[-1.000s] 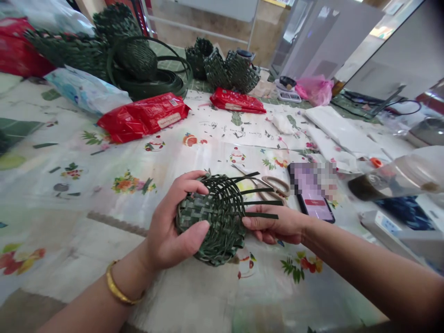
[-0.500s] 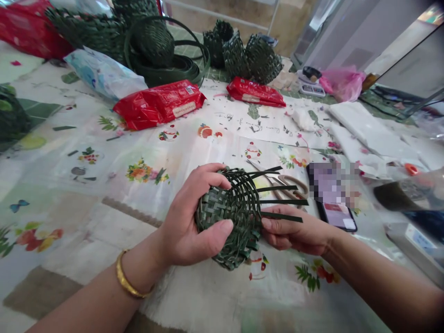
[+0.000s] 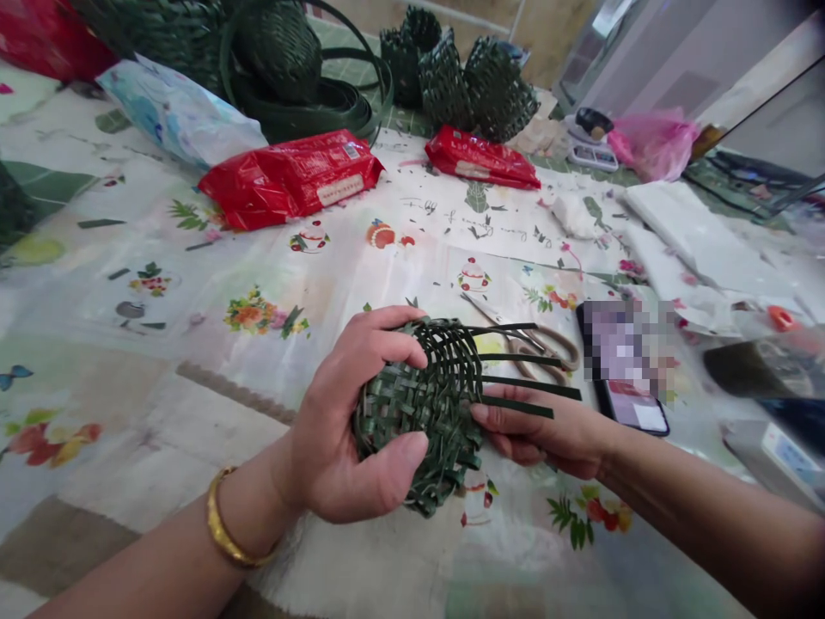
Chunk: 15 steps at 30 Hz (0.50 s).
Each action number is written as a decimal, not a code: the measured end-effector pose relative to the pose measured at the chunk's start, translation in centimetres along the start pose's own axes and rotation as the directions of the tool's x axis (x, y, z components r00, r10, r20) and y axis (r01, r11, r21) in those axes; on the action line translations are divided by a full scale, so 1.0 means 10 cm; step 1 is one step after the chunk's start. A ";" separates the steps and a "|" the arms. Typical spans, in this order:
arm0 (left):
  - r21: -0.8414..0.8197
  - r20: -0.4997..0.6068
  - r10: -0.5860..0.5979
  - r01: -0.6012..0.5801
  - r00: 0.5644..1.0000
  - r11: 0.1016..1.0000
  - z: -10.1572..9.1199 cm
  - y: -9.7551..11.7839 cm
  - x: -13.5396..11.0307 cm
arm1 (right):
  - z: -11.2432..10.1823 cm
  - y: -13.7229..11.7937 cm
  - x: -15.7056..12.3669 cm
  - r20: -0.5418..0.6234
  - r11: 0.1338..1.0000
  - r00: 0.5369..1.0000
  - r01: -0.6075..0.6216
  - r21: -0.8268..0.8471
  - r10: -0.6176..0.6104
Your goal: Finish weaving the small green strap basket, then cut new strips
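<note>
My left hand (image 3: 351, 421) is wrapped around a small dark green woven basket (image 3: 444, 421), its thumb across the near side and its fingers over the far edge. Several loose green strips (image 3: 534, 389) stick out to the right from the weave. At the basket's right edge, my right hand (image 3: 547, 430) is closed, with thumb and fingers pinched at the base of the lowest strip; the fingertips are partly hidden. Just behind the strips lie scissors (image 3: 562, 346) with beige handles, on the table. A phone (image 3: 644, 417) rests to the right of them.
Two red packets (image 3: 284, 185) and a blue-white plastic pack (image 3: 184, 112) lie farther back. Behind them are coiled green strip (image 3: 322, 112) and several woven pieces (image 3: 444, 82). A pink bag (image 3: 657, 142) and a small scale (image 3: 593, 155) sit at back right, above white sheets (image 3: 702, 232).
The view has shifted a little. The basket and both hands appear slightly lower and more to the left, and the strips' angles differ slightly. Both hands keep their grips.
</note>
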<state>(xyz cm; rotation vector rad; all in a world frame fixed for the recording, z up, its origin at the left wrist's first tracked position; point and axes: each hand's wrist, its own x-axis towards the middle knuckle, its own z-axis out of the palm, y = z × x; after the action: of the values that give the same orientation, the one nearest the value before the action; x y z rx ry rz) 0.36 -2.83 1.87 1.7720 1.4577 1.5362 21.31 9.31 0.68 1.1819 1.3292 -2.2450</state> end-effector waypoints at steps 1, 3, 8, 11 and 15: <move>0.003 -0.001 0.002 -0.002 1.000 1.000 0.00 0.00 0.01 | 0.00 0.00 0.00 0.000 0.999 1.000 -0.010 -0.036 0.010; 0.010 0.001 0.002 -0.002 1.000 1.000 0.00 0.00 0.02 | -0.01 -0.01 0.00 0.000 0.997 1.000 -0.020 -0.081 0.020; -0.037 0.037 -0.016 0.017 0.999 0.999 -0.03 -0.07 0.03 | -0.04 -0.04 -0.01 0.089 0.994 0.995 0.037 0.106 -0.046; -0.108 0.042 -0.028 0.033 0.999 0.994 -0.04 -0.12 0.02 | -0.04 0.02 -0.03 0.099 0.977 0.985 0.119 0.177 -0.138; -0.121 0.039 -0.012 0.017 0.999 0.993 0.00 -0.09 0.02 | 0.01 0.11 -0.06 -0.166 0.961 0.952 0.268 0.061 -0.255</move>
<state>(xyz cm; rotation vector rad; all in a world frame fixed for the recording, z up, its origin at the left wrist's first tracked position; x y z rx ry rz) -0.09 -2.34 1.23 1.7075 1.3274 1.5413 22.24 8.52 0.49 1.3017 1.5481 -2.4546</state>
